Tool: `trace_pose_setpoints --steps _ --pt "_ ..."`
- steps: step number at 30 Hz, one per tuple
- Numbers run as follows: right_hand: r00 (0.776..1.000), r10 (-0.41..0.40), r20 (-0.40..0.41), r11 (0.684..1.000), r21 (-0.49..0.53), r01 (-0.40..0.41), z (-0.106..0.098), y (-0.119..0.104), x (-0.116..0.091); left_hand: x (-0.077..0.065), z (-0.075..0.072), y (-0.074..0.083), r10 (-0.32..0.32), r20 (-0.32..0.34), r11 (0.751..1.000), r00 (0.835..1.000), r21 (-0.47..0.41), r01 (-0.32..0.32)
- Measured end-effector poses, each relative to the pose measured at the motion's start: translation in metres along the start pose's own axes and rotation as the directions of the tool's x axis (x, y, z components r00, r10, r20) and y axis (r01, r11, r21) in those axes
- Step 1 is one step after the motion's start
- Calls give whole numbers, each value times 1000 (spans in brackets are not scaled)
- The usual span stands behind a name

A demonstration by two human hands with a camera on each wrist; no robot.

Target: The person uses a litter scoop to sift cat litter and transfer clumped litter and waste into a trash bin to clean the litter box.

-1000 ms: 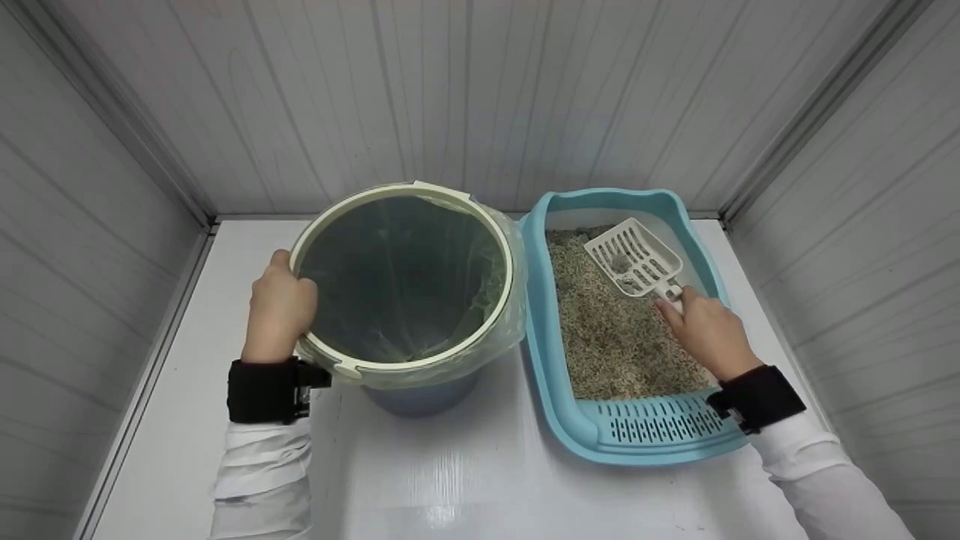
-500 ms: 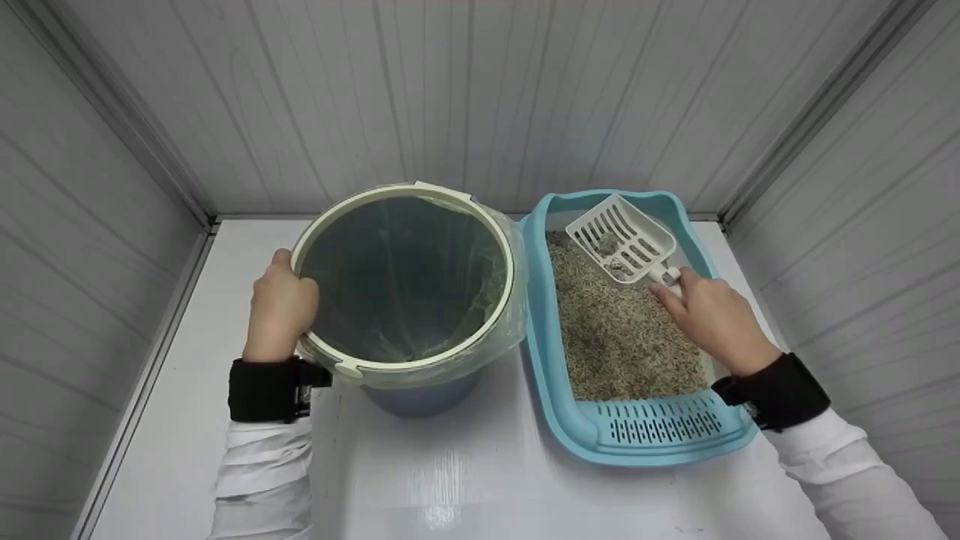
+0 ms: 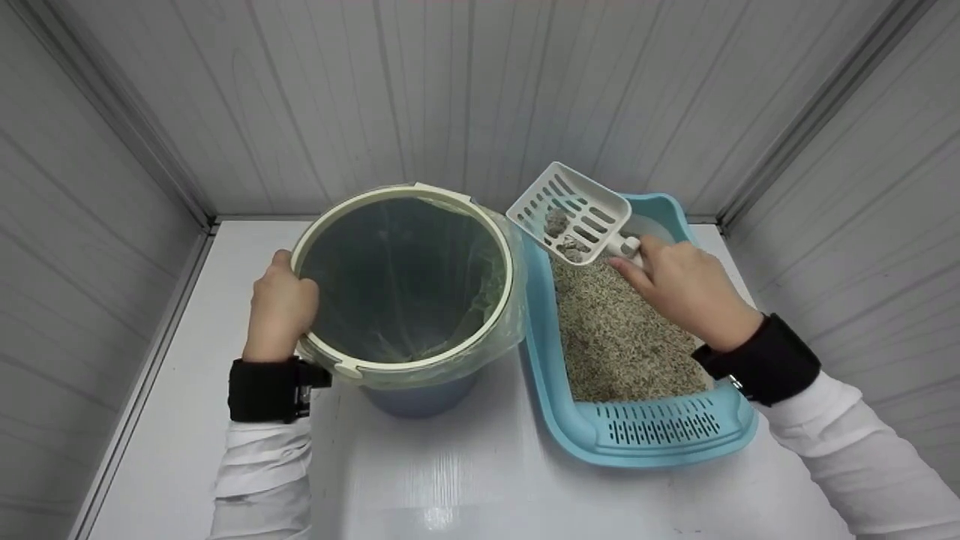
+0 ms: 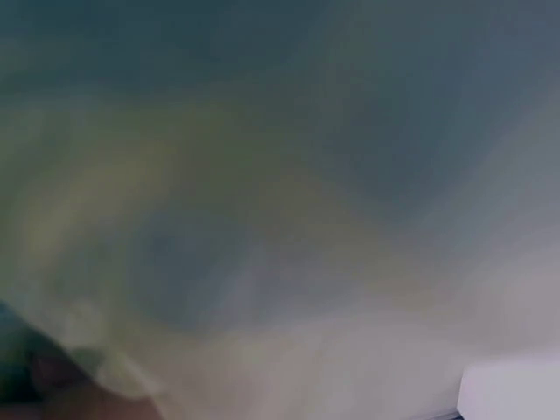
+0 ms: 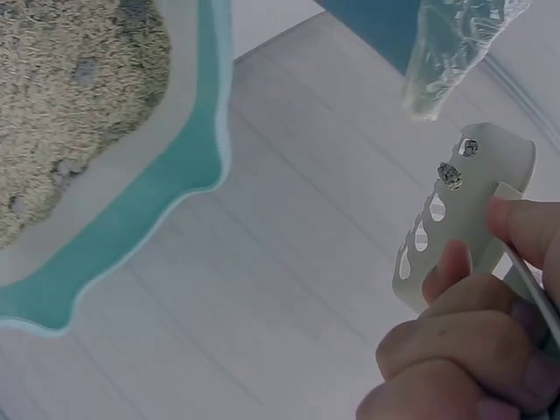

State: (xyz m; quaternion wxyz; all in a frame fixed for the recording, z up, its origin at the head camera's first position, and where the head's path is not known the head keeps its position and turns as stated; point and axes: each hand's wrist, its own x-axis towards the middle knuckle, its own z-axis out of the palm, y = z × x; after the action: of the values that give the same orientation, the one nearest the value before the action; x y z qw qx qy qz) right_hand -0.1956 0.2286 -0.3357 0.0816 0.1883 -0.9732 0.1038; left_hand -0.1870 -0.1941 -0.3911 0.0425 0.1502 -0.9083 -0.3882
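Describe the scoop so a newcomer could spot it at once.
Find the blue tray of litter, right of the bin. In the head view, the right hand holds the scoop over the tray's far left corner. It bears grey clumps and, unlike tray and bin, is white all over.

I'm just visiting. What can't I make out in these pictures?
Fingertips of the left hand: head view, hidden around the bin.
Most of the handle of the scoop: head view, covered by the right hand.
Bin's floor: head view, hidden by the liner and dim shade.
Litter box, far left corner: head view, behind the scoop.
Rest of the litter box: right wrist view, cut off by top and left edges.
Nearly everything in the left wrist view: blurred.
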Motion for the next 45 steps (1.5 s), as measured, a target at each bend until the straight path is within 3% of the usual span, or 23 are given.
trace_pose_setpoints --steps 6,10,17,26,30,36,40,43,45 --pt "993 -111 -27 991 -74 109 -3 -22 18 0 0 -1 5 -12 1000 1000 -3 -5" --pt "974 -214 -74 967 -160 200 -2 -37 28 0 1 -3 16 -21 1000 1000 -5 -16" --pt "891 -409 -196 864 -396 309 6 -59 38 0 3 -5 24 -38 999 999 -24 -25" --pt "811 -557 -179 735 -560 382 14 -76 44 0 1 -3 16 -16 1000 1000 -7 -16" --pt "747 -641 -176 641 -658 395 14 -80 44 -1 0 -3 18 -18 1000 1000 -5 -18" --pt "591 -788 -172 480 -774 414 13 -82 45 -1 0 -5 5 -23 1000 1000 -13 -6" --pt "514 -833 -202 452 -785 424 11 -82 45 -1 -1 -5 10 -25 1000 1000 -13 -10" --pt "488 -839 -241 471 -772 427 4 -85 42 -1 -2 -6 15 -24 1000 1000 -5 -15" --pt "488 -835 -255 484 -762 430 2 -84 41 -1 -2 -6 12 -22 1000 1000 0 -12"
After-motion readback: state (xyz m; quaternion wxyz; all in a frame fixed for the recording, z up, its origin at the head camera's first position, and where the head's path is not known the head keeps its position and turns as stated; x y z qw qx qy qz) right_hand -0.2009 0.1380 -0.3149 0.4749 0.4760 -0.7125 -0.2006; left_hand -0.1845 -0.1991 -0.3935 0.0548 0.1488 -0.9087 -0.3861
